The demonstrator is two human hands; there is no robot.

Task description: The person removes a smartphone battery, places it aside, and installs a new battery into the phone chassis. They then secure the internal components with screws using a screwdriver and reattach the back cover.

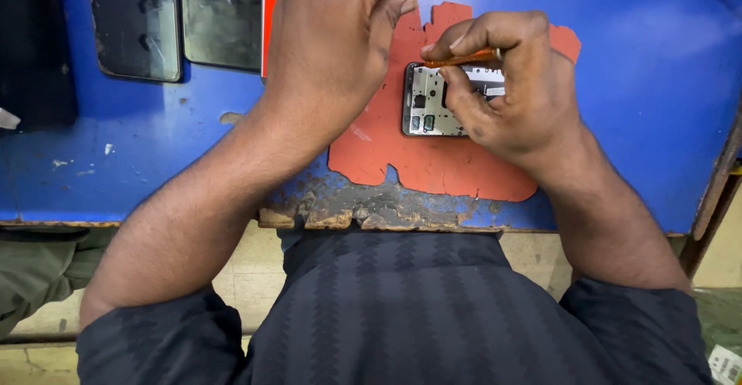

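Note:
An opened phone (424, 103) lies with its circuit side up on a torn orange mat (433, 161) on the blue table (154, 145). My right hand (510, 83) rests on the phone's right half and grips a thin orange-handled tool (464, 58), held level across the phone's top edge. My left hand (340, 37) hovers just left of the phone with its fingers curled in and the thumb pointing toward the tool's tip. What the left fingers hold, if anything, is hidden.
Two dark glass panels (178, 18) lie at the table's back left, with a red strip (269, 14) beside them. The table's front edge (371, 215) is chipped and worn. A metal bar (719, 176) runs along the right side.

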